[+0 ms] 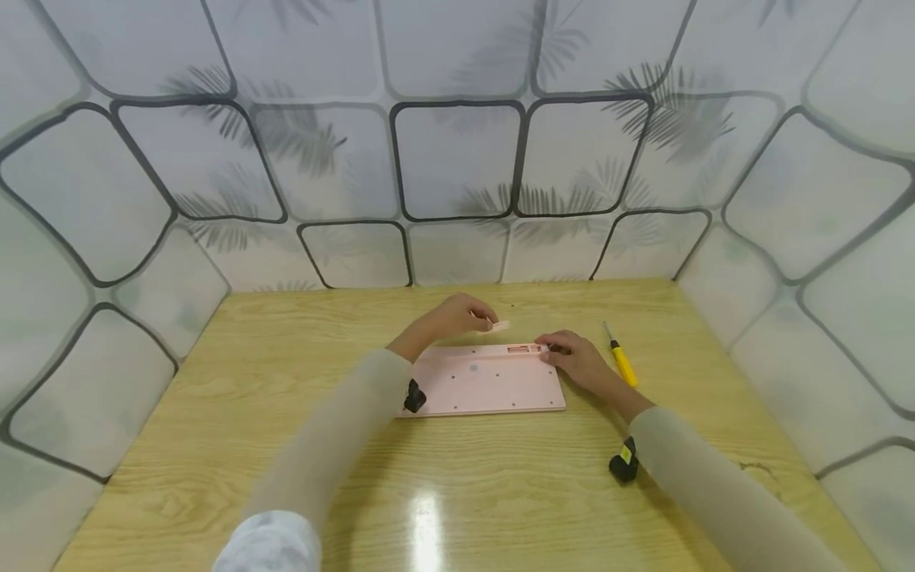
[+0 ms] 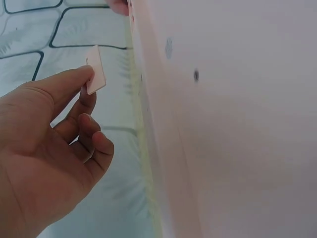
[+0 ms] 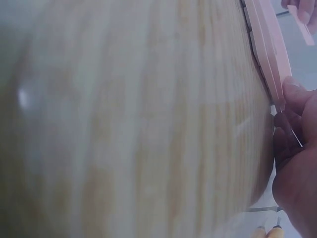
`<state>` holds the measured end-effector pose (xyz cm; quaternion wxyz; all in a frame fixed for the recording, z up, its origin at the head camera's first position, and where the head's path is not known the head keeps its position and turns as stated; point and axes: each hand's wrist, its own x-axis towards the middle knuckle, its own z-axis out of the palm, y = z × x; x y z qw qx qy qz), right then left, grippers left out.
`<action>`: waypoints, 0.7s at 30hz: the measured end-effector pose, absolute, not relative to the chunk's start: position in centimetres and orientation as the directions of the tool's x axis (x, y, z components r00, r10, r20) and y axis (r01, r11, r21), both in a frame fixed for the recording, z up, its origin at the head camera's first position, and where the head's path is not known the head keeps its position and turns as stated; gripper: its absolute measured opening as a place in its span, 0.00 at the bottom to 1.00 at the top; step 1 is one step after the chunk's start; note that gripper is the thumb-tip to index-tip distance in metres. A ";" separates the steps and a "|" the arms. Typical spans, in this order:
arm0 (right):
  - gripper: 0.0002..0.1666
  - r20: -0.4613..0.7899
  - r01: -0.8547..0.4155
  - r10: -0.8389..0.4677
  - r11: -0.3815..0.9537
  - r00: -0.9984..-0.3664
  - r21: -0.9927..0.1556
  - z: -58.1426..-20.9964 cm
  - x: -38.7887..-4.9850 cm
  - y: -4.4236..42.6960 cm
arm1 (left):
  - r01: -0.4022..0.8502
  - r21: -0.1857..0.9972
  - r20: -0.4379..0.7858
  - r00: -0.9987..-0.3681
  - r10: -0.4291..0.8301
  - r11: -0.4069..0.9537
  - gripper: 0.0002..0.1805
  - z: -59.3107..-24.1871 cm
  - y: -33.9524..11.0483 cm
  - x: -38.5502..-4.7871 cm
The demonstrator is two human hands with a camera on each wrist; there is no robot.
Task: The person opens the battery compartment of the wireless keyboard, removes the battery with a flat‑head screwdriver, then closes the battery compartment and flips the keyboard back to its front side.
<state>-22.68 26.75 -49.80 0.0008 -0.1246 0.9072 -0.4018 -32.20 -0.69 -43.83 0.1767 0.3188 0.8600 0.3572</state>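
Note:
A pink keyboard (image 1: 493, 381) lies face down on the table, its back with small dark screw spots turned up. Near its far right corner is an uncovered battery compartment (image 1: 527, 349). My left hand (image 1: 457, 316) pinches a small flat pink battery cover (image 2: 97, 72) between thumb and forefinger, raised just beyond the keyboard's far edge; the other fingers curl loosely. At the far right corner my right hand (image 1: 577, 361) grips the keyboard, with the thumb on its upper side in the right wrist view. Some right fingertips are hidden behind the edge.
To the right of the right hand lies a screwdriver (image 1: 623, 365) with a yellow handle, its shaft pointing away. The wooden table (image 1: 236, 397) is bounded at the back and sides by patterned cloth walls (image 1: 457, 159). A black wrist camera (image 1: 624, 469) sits by the right forearm.

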 end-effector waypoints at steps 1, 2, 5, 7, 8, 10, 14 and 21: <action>0.18 0.098 -0.224 -0.225 0.645 -0.969 -0.730 -49.8 -22.7 26.8 | 0.431 0.723 -0.073 -0.730 0.679 0.541 0.12 -43.9 -0.3 -32.0; 0.18 0.095 -0.219 -0.221 0.645 -0.971 -0.732 -49.9 -22.7 26.8 | 0.443 0.718 -0.067 -0.724 0.687 0.537 0.12 -44.0 0.0 -31.8; 0.19 0.093 -0.217 -0.221 0.646 -0.971 -0.732 -50.1 -22.7 27.0 | 0.455 0.712 -0.072 -0.710 0.701 0.534 0.12 -44.4 1.0 -31.2; 0.19 0.094 -0.218 -0.222 0.643 -0.970 -0.734 -50.2 -22.8 27.0 | 0.446 0.719 -0.088 -0.702 0.707 0.533 0.12 -44.7 1.5 -30.9; 0.19 0.096 -0.221 -0.224 0.643 -0.970 -0.734 -50.2 -22.8 27.0 | 0.438 0.725 -0.097 -0.699 0.708 0.532 0.12 -44.8 1.7 -30.7; 0.19 0.106 -0.232 -0.229 0.643 -0.968 -0.730 -50.4 -22.9 27.1 | 0.427 0.731 -0.110 -0.696 0.709 0.532 0.13 -45.1 2.1 -30.5; 0.19 0.115 -0.242 -0.234 0.640 -0.965 -0.729 -50.3 -22.9 27.0 | 0.430 0.730 -0.116 -0.688 0.716 0.532 0.12 -45.5 2.5 -30.4; 0.18 0.121 -0.250 -0.239 0.641 -0.964 -0.726 -49.9 -22.7 27.0 | 0.423 0.739 -0.123 -0.680 0.722 0.525 0.12 -45.6 2.9 -30.3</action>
